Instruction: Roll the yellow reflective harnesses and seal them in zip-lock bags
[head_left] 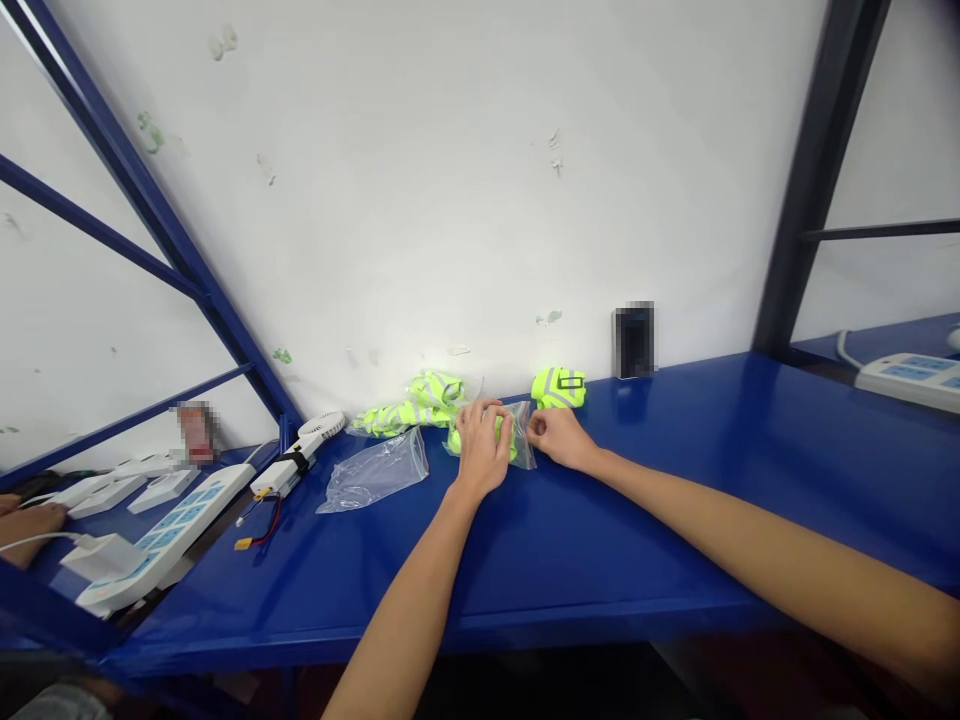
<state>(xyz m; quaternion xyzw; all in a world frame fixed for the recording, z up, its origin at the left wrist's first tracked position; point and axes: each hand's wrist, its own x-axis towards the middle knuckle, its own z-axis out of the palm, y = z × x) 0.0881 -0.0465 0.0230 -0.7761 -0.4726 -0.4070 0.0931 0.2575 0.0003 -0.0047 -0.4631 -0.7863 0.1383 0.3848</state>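
Note:
A clear zip bag (pixel 523 445) with a folded neon-yellow reflective vest (pixel 455 440) inside lies on the blue table. My left hand (pixel 484 445) rests on top of it, fingers spread over the vest and hiding much of it. At the bag's right end, my right hand (pixel 559 438) pinches the edge with its fingers closed. Just behind that hand sits another folded neon-yellow vest (pixel 555 388) with grey stripes and a dark-framed patch. More bagged yellow vests (pixel 405 414) lie against the wall to the left. Flat on the table, left of my left hand, is a clear plastic bag (pixel 375 472).
A white handheld fan (pixel 321 427), a white box-like device (pixel 285 470) and red-black wires (pixel 268 525) lie leftward. Beyond are power strips (pixel 172 530) and another person's hand (pixel 30 525). A blurred dark object (pixel 634 342) stands by the wall. Metal posts (pixel 806 180) flank the table.

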